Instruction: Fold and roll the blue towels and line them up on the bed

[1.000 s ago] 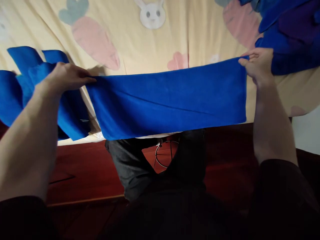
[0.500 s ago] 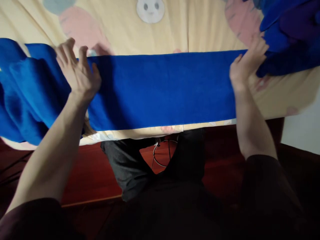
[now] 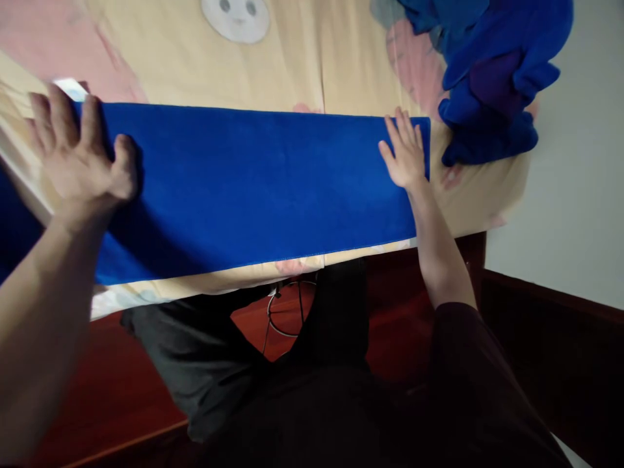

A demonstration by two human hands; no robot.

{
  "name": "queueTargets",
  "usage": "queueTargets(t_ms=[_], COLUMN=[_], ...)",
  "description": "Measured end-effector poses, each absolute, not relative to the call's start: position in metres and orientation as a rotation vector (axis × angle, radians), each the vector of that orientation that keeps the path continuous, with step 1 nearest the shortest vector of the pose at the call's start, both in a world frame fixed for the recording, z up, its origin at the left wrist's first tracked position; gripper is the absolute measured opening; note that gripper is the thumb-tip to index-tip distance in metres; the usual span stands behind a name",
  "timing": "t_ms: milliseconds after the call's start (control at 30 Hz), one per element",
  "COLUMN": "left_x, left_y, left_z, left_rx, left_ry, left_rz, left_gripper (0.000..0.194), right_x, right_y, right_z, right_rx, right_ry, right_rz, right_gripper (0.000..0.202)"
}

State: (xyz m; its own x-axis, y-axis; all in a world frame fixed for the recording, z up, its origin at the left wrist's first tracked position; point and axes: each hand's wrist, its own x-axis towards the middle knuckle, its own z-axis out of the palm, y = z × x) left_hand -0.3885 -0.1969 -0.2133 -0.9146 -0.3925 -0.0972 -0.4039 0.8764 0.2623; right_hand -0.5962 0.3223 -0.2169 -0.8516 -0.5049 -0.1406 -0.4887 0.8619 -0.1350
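A long blue cloth (image 3: 253, 182) lies flat across the patterned bedsheet (image 3: 312, 71), parallel to the sheet's front edge. My left hand (image 3: 82, 149) rests with fingers spread over the cloth's left end, part of it on the sheet. Just past its fingertips shows a small white piece (image 3: 71, 88), perhaps a label. Near the right end, my right hand (image 3: 404, 153) lies palm down on the cloth, fingers stretched out. Neither hand grips anything.
Crumpled blue and purple fabric (image 3: 502, 91) lies in a heap at the back right. More dark blue fabric (image 3: 17, 221) shows at the left edge. A pale wall (image 3: 570, 214) stands on the right. Below are my dark-clad legs (image 3: 180, 357) and a reddish floor (image 3: 127, 377).
The view has turned to the right. My left hand has moved outward to the cloth's left end, and the bunched blue fabric there has mostly left view. My right hand has flattened onto the cloth.
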Motion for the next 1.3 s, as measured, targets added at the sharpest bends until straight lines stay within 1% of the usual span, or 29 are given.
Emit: queueTargets(t_ms=[133, 233, 300, 400, 533, 600, 633, 700, 833, 900, 967, 1033, 1100, 1167, 1233, 1300], left_x=[-0.391, -0.39, -0.396, -0.421, -0.463, -0.472, -0.472, -0.462, -0.428, -0.412, -0.4, -0.389, -0.38, -0.373, -0.37, -0.367], left_y=[-0.204, -0.205, -0.193, -0.135, -0.015, 0.016, 0.018, -0.006, -0.111, -0.16, -0.192, -0.203, -0.189, -0.15, -0.095, -0.04], left_z=[-0.202, -0.196, -0.192, -0.186, -0.191, -0.2, -0.206, -0.216, -0.223, -0.215, -0.2, -0.182, -0.168, -0.162, -0.167, -0.181], left_rx=[-0.623, -0.612, -0.609, -0.549, -0.004, 0.087, 0.09, 0.01, -0.417, -0.583, -0.684, -0.771, -0.771, -0.627, -0.446, -0.298], left_ry=[2.857, 2.928, 2.991, 3.099, 2.94, 2.898, 2.912, 2.95, 3.001, 2.981, 2.9, 2.866, 2.937, 3.041, 3.059, 3.035], left_rz=[0.366, 0.35, 0.328, 0.403, 0.518, 0.529, 0.524, 0.516, 0.554, 0.56, 0.511, 0.436, 0.381, 0.385, 0.45, 0.54], left_gripper=[0.096, 0.09, 0.091, 0.087, 0.078, 0.075, 0.076, 0.08, 0.092, 0.106, 0.118, 0.12, 0.11, 0.097, 0.09, 0.079], right_x=[-0.623, -0.624, -0.613, -0.579, -0.525, -0.511, -0.51, -0.52, -0.567, -0.593, -0.61, -0.613, -0.595, -0.557, -0.504, -0.45], right_y=[0.342, 0.334, 0.314, 0.263, 0.19, 0.176, 0.178, 0.196, 0.268, 0.304, 0.327, 0.329, 0.308, 0.267, 0.217, 0.173], right_z=[-0.218, -0.206, -0.194, -0.184, -0.195, -0.205, -0.21, -0.216, -0.221, -0.218, -0.208, -0.194, -0.178, -0.166, -0.161, -0.164], right_rx=[-0.614, -0.482, -0.42, -0.544, -0.906, -1.008, -1.029, -1.005, -0.664, -0.488, -0.286, -0.142, -0.175, -0.397, -0.67, -0.837], right_ry=[2.946, 2.953, 2.982, 3.005, 2.756, 2.673, 2.671, 2.722, 2.898, 2.965, 2.997, 3.026, 3.071, 3.074, 2.922, 2.788], right_rz=[-0.07, -0.06, -0.063, -0.109, -0.252, -0.314, -0.333, -0.336, -0.224, -0.153, -0.121, -0.127, -0.18, -0.263, -0.323, -0.37], right_gripper=[0.06, 0.058, 0.063, 0.067, 0.062, 0.061, 0.061, 0.063, 0.063, 0.061, 0.06, 0.06, 0.061, 0.063, 0.069, 0.069])
